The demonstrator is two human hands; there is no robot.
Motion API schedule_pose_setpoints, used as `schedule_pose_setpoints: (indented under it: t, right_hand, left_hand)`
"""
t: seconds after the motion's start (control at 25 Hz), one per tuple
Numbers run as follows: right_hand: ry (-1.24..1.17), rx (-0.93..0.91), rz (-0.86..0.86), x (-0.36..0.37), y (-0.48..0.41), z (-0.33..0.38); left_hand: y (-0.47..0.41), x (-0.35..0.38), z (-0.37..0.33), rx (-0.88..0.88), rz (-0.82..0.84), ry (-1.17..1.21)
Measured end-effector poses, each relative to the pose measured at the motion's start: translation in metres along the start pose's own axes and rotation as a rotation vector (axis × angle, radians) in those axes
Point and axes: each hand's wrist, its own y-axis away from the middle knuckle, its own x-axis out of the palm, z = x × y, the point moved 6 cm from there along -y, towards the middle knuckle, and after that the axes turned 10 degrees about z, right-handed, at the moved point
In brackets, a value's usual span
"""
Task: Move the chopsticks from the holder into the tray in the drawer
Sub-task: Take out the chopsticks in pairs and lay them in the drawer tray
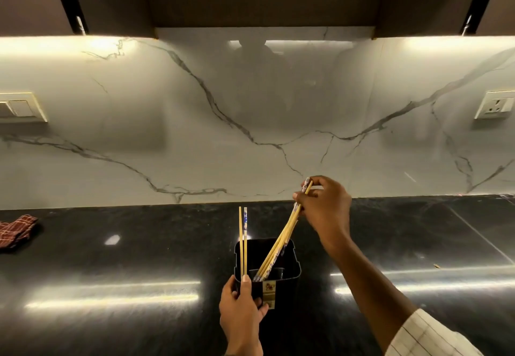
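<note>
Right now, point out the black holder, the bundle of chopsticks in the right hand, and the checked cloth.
black holder [292, 261]: head view, right inner wall.
bundle of chopsticks [281, 240]: head view, mid-shafts.
checked cloth [15, 230]: head view, centre of fabric.

My head camera looks forward and slightly down, close over the counter [139, 244], backsplash [250, 118] at twelve o'clock.

A black holder [269, 268] stands near the front edge of the dark worktop [139, 258]. The left hand [241, 309] clasps its front with two upright chopsticks [243, 240]; the right hand [324, 206] pinches a slanting bundle [281, 241] whose tips sit inside the holder.
</note>
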Motion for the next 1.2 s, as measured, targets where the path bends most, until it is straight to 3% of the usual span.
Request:
schedule_pose_setpoints:
  t: [0.28,0.4,0.52,0.6,0.72,0.96,1.2]
  right_hand:
    - [-0.304,-0.136,-0.158,-0.083,0.043,0.044]
    - [-0.501,-0.181,-0.178,-0.099,0.078,0.046]
    - [-0.627,-0.18,-0.13,-0.086,0.125,0.029]
    - [-0.643,-0.121,-0.149,-0.073,0.157,0.008]
    - [-0.799,0.02,-0.17,-0.054,0.193,-0.033]
    - [-0.972,0.446,-0.065,-0.036,0.237,-0.091]
    - [-0.837,0.689,0.11,-0.033,0.26,-0.121]
  left_hand:
    - [0.061,0.011,-0.002,-0.243,-0.067,0.117]
    - [0.115,0.042,-0.002,-0.389,0.131,0.3]
    - [0.154,0.082,-0.016,-0.337,0.451,0.466]
    - [0.16,0.087,-0.032,-0.199,0.503,0.55]
    - [0.158,0.076,-0.04,-0.061,0.449,0.575]
    - [0.154,0.048,0.001,-0.084,0.308,0.594]
    - [0.15,0.035,0.022,-0.034,0.319,0.483]
